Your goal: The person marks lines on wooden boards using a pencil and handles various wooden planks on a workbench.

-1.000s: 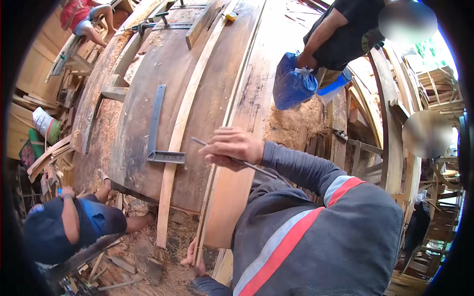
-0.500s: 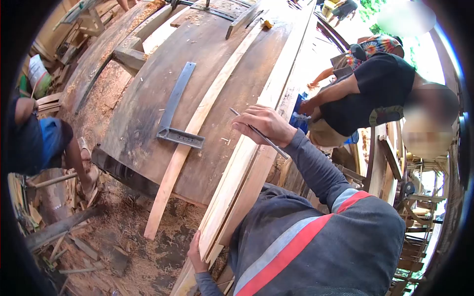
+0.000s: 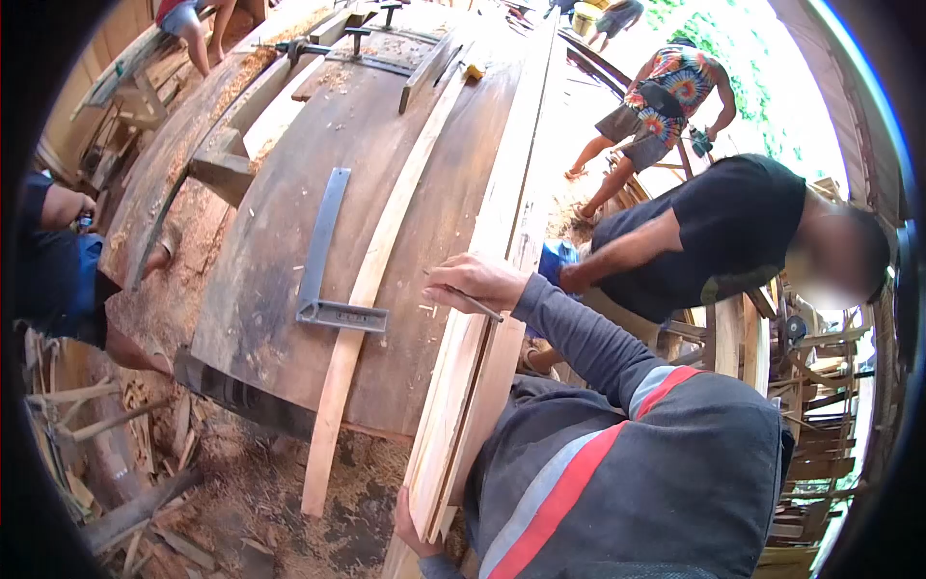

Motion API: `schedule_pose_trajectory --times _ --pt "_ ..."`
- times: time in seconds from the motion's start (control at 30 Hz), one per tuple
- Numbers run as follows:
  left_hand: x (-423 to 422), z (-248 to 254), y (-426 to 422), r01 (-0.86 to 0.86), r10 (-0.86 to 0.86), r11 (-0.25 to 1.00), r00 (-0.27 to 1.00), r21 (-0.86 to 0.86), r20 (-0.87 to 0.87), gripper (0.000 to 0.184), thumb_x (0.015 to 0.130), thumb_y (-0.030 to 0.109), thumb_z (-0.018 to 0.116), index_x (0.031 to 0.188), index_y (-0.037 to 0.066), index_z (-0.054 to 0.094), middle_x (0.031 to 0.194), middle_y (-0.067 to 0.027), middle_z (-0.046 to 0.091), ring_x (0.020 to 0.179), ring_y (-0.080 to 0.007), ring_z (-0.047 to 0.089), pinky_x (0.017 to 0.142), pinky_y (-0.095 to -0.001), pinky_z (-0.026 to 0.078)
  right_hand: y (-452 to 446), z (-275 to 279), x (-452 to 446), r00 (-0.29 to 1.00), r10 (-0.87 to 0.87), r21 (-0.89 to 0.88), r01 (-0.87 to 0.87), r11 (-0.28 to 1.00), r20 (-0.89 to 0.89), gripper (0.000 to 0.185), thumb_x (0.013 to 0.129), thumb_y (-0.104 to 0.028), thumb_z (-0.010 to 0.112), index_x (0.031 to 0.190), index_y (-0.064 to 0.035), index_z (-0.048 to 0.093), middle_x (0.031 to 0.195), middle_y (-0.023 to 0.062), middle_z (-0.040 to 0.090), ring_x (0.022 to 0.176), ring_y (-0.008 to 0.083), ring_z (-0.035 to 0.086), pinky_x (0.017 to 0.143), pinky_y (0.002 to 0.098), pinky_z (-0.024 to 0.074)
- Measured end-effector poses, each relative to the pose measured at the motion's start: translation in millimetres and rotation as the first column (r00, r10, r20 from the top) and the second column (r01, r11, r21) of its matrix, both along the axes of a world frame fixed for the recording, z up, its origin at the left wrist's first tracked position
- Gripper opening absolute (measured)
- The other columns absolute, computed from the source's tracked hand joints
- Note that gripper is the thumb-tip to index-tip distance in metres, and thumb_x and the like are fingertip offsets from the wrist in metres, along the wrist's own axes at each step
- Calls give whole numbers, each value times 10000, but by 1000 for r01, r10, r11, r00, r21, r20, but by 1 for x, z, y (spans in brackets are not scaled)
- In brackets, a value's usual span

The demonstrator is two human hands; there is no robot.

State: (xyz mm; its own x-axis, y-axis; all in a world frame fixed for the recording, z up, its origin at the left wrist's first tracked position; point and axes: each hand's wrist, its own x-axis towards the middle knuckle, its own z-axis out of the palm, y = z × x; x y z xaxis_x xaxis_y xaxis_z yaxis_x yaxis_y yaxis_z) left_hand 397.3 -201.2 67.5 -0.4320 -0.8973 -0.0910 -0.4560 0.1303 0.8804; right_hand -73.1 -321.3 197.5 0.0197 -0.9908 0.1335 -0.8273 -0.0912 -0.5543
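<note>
My right hand [image 3: 479,281] is closed round a thin grey rod-like tool [image 3: 476,303], above the long wooden planks [image 3: 482,328]. Down at the near end of those planks, my left hand [image 3: 413,524] grips their edge, its fingers partly hidden beneath. A metal square [image 3: 323,241] lies on the broad curved wooden surface [image 3: 275,261], its short arm across a narrow light strip [image 3: 371,275]. That strip runs lengthwise and sticks out past the surface's near edge.
Clamps [image 3: 357,58] and a yellow tape measure [image 3: 473,72] are at the far end. A person in black [image 3: 714,232] bends at the right; another in a colourful shirt [image 3: 680,87] stands behind. One more person [image 3: 63,280] is at the left. Wood scraps [image 3: 116,415] litter the ground.
The view has shifted. The planks beside me now lie close together, with my left hand still at their near end. The person in black leans lower, and the colourful shirt shows more fully.
</note>
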Motion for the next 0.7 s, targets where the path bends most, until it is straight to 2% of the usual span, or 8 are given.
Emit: schedule_pose_trajectory --times 0.3,0.37,0.43,0.53,0.7 --pt "-2 0 0 -1 3 999 999 -48 41 367 954 221 631 1224 -25 668 1104 -248 720 1006 -401 713 862 -452 579 3 3 -1 994 -105 97 105 990 -10 272 991 -327 605 888 -83 666 732 151 676 699 381 674 623 488 525" --pt "2 0 1 14 -20 998 996 68 90 529 902 348 683 1307 9 645 1176 -233 710 1002 -385 705 877 -430 557 4 0 -2 993 -120 109 121 987 -20 266 985 -332 610 887 -92 669 739 143 683 703 379 676 622 489 524" --pt "1 -5 3 -25 25 999 999 34 22 533 903 360 693 1292 -1 651 1146 -236 717 1012 -390 705 876 -444 554 4 0 -2 990 -138 116 140 983 -25 260 980 -337 616 885 -101 672 746 135 690 707 377 678 621 490 524" --pt "4 -14 5 -9 10 1000 1000 -8 21 509 907 329 694 1290 -5 651 1149 -240 715 1021 -396 703 881 -449 553 5 8 1 987 -159 130 161 978 -28 274 980 -353 614 882 -106 681 773 129 706 720 379 678 627 492 523" --pt "11 -20 6 24 -25 1000 999 15 48 451 901 224 684 1298 12 650 1108 -238 719 960 -380 710 818 -440 560 6 0 -3 988 -143 115 148 982 -50 308 988 -376 609 884 -98 689 783 139 707 736 382 677 629 484 520"
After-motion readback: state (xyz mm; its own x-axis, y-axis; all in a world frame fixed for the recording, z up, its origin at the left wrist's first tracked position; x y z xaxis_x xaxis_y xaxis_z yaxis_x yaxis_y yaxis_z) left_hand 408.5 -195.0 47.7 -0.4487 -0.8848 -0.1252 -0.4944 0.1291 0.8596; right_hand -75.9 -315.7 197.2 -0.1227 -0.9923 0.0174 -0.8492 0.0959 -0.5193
